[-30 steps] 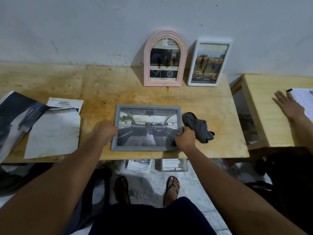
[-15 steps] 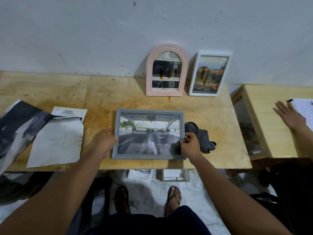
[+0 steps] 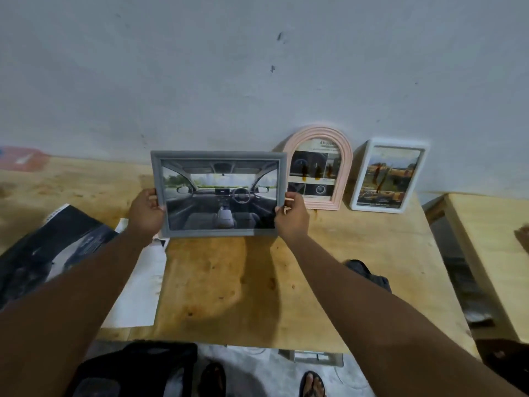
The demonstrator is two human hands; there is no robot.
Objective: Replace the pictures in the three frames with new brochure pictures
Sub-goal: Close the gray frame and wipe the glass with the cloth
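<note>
Currently grips the grey frame (image 3: 219,193) by both short sides, with the left hand (image 3: 146,212) curled round its left edge, thumb on the front, and the right hand (image 3: 292,216) pinching its right edge, thumb likewise in front. Holds it upright in landscape over the wooden table (image 3: 217,282), front toward the camera, showing a car-interior picture with steering wheel and dashboard. Hard to judge contact between lower edge and tabletop. Overlaps, with its right end, the left rim of the pink arched frame (image 3: 317,167) behind. Leaves that pink frame standing at the back of the table by the wall (image 3: 257,81), just beside the white frame (image 3: 386,176) on its right, each with a brochure picture inside. Casts a shadow on the tabletop below. Shares the table with a dark cloth (image 3: 369,275) beside the right forearm, a white paper sheet (image 3: 140,290) under the left forearm, and a dark open brochure (image 3: 57,247) at the far left. Off to the right, apart, a second wooden table (image 3: 492,253).
</note>
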